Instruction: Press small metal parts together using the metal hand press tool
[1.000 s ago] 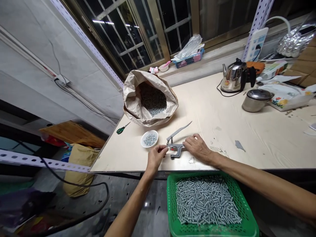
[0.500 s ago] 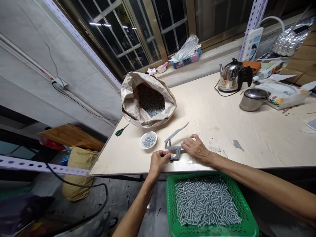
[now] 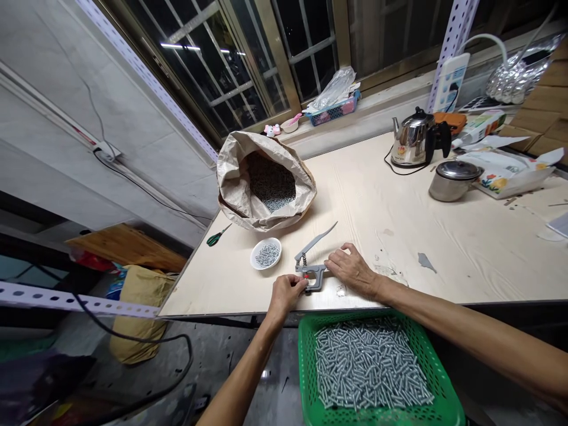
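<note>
Pale table (image 3: 373,201) takes up the middle and right. Sitting on it: paper sack (image 3: 228,183) left of center, scissors (image 3: 216,238) and white bowl (image 3: 254,255) just below, gray hand tool (image 3: 319,278) lower center, kettle (image 3: 412,142) plus lidded pot (image 3: 450,188) upper right.

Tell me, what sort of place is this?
Probably a small workshop: a green basket is heaped with what look like screws, an open paper sack holds more small metal pieces, and a hand tool is on the worktable.
</note>
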A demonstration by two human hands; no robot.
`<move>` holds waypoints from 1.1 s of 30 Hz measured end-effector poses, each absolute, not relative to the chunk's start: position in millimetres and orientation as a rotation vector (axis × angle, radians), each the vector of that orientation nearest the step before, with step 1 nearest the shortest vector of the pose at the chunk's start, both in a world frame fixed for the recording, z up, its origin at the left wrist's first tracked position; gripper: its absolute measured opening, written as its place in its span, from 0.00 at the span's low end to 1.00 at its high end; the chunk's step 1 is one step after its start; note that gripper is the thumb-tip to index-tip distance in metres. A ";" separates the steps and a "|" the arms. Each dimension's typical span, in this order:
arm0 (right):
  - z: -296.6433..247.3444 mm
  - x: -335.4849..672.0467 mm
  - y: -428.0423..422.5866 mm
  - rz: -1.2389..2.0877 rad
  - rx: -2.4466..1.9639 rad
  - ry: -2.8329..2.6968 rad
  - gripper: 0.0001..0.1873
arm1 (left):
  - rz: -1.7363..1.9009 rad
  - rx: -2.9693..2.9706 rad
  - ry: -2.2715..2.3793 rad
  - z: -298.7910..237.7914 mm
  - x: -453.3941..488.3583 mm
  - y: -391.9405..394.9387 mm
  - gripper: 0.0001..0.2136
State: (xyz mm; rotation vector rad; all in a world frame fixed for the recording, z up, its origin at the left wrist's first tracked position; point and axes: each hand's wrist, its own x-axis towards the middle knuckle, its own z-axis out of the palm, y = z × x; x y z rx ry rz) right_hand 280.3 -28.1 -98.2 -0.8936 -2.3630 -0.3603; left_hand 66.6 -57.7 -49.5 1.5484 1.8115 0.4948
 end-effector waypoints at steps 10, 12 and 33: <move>-103.9 277.5 -27.2 -0.144 -0.923 -2.478 0.10 | 0.237 1.356 1.555 -49.4 51.4 -46.8 0.19; -99.2 279.1 -29.8 0.011 -0.957 -2.512 0.07 | 0.161 1.296 1.550 -49.0 51.7 -46.3 0.20; -61.2 282.6 34.8 -0.104 -0.884 -2.844 0.11 | -0.005 1.190 1.644 -33.0 70.9 -53.8 0.24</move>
